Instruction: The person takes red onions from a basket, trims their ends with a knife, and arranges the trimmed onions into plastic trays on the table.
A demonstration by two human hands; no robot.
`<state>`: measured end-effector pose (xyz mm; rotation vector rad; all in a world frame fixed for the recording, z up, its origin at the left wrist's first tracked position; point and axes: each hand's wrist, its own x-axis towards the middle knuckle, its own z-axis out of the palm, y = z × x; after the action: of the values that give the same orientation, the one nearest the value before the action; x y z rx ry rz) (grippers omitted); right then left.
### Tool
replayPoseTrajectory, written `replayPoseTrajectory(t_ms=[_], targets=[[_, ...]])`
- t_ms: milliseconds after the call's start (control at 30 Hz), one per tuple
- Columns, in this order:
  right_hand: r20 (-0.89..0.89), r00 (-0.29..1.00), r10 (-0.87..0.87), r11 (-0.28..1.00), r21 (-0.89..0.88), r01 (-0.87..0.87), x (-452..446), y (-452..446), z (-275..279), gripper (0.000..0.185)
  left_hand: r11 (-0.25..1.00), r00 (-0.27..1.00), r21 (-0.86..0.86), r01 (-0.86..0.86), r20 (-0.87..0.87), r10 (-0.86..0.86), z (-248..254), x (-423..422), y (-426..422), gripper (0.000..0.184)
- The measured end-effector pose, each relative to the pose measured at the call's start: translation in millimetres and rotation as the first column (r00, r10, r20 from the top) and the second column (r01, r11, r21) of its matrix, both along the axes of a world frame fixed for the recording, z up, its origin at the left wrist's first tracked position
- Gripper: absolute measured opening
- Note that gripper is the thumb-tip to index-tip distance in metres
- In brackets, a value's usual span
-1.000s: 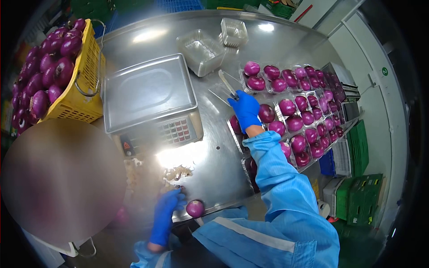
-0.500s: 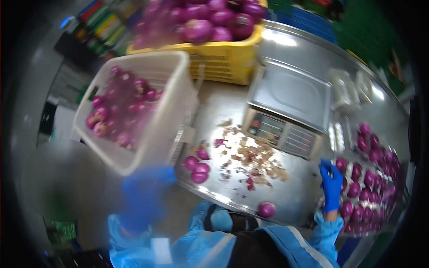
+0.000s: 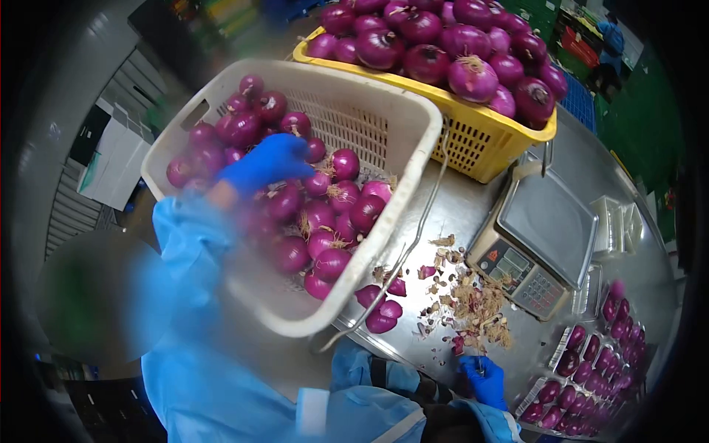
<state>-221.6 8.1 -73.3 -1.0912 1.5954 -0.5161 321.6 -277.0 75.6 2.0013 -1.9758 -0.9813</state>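
My left hand [image 3: 267,164], in a blue glove, reaches over the red onions in the white basket [image 3: 425,118]; its fingers are spread above an onion [image 3: 317,183] with nothing visibly gripped. My right hand [image 3: 484,382], also gloved, is low at the table's front edge, beside the pile of dry skins [image 3: 476,303]. Its fingers are closed round something thin that I cannot make out. A dark onion shape [image 3: 463,386] lies partly behind it. Small onions [image 3: 382,317] lie on the steel table between basket and skins.
Behind the white basket stands a yellow crate [image 3: 473,133] heaped with onions. A scale [image 3: 550,221] is right of it, with clear plastic trays [image 3: 615,225] beyond. Packed onion trays [image 3: 583,376] cover the right corner. A metal handle [image 3: 413,244] runs beside the basket. Another person [image 3: 611,40] is far back.
The view has swung left. My left hand has moved from the table's front edge into the white basket. My right hand has come away from the onion trays to the front edge near the skins.
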Motion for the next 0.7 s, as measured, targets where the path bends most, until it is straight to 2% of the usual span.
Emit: replayPoseTrajectory(t_ms=[100,167,200,233,300,367,400,500,600,700], targets=[[-0.07,0.998,0.001,0.999,0.032,0.002,13,-6,11,0.019,0.984,0.975,0.118,0.131,0.165,-0.15,-37,-6,-33,0.055],[-0.049,0.998,-0.049,0.999,0.001,0.049,15,-4,6,0.02,0.915,0.895,0.17,0.367,0.205,-0.397,-71,-8,-41,0.06],[-0.059,0.997,-0.057,0.998,0.014,0.058,16,-5,4,0.02,0.906,0.865,0.17,0.387,0.272,-0.421,-83,-17,-38,0.059],[-0.067,0.996,-0.063,0.997,0.029,0.065,17,-5,3,0.019,0.889,0.83,0.248,0.385,0.328,-0.451,-90,-30,-36,0.057],[-0.096,0.993,-0.069,0.993,0.084,0.077,17,-3,0,0.02,0.886,0.833,0.248,0.391,0.313,-0.455,-94,-53,-29,0.061],[-0.134,0.989,-0.062,0.984,0.159,0.083,17,-2,-1,0.02,0.893,0.871,0.188,0.41,0.21,-0.444,-90,-68,-23,0.064],[-0.138,0.989,-0.053,0.988,0.135,0.072,18,-3,-2,0.02,0.897,0.886,0.158,0.413,0.158,-0.436,-88,-74,-19,0.066],[-0.149,0.989,-0.011,0.998,0.059,0.02,25,-5,-1,0.022,0.795,0.807,-0.153,0.588,0.035,-0.59,-73,-93,-7,0.071],[-0.191,0.98,0.055,0.998,0.014,-0.053,36,-16,11,0.024,0.694,0.75,-0.36,0.623,0.024,-0.661,-106,-102,1,0.06],[-0.226,0.969,0.097,0.993,-0.04,-0.109,41,-25,23,0.025,0.738,0.753,-0.345,0.58,-0.117,-0.647,-101,-98,0,0.069]])
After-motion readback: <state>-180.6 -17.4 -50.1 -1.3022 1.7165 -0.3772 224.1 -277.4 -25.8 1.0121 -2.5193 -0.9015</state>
